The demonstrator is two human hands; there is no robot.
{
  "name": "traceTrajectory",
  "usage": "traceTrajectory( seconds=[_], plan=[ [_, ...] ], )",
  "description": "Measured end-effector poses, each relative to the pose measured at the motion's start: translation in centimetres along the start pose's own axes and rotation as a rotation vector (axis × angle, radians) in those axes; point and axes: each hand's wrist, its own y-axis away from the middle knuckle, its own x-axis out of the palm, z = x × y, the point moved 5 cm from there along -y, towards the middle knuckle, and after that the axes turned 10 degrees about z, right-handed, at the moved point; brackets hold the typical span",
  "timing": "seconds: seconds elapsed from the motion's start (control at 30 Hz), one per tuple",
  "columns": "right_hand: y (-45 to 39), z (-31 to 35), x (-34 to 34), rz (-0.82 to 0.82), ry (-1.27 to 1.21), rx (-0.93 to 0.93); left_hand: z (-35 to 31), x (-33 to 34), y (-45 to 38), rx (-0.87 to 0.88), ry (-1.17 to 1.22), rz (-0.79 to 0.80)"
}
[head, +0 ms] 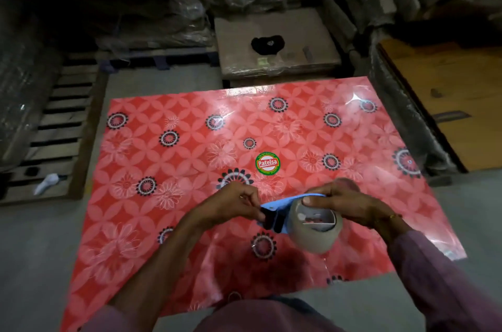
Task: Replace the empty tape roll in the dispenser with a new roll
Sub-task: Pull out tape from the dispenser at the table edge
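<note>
We've got our left hand (239, 202) pinching the blue dispenser (282, 205) lower centre, right hand (339, 202) gripping the tape roll (319, 236); tape could easily stick crooked.

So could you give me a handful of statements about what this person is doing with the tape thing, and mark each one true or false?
1. Both hands hold the blue tape dispenser above the red flowered sheet. True.
2. The dispenser carries no roll. False: a full-looking tape roll sits on it.
3. The left hand pinches at the dispenser's front end. True.
4. The right hand lies flat on the floor. False: it grips the dispenser at the roll, thumb across the core.
5. The round sticker on the sheet is blue. False: it is green, red and white.
</note>
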Motion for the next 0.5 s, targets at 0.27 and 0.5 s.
traceTrajectory(
  seconds=[0.27, 0.5],
  plan=[
    [-4.3, 1.2, -2.3, 0.018, 0.063, -0.133, -0.7, -2.6, 0.1, 0.072, -0.305, -0.403],
    [-7.7, 1.7, -3.3, -0.011, 0.155, -0.155, 2.0, -3.6, -1.1, -0.019, -0.273, -0.656]
  ],
)
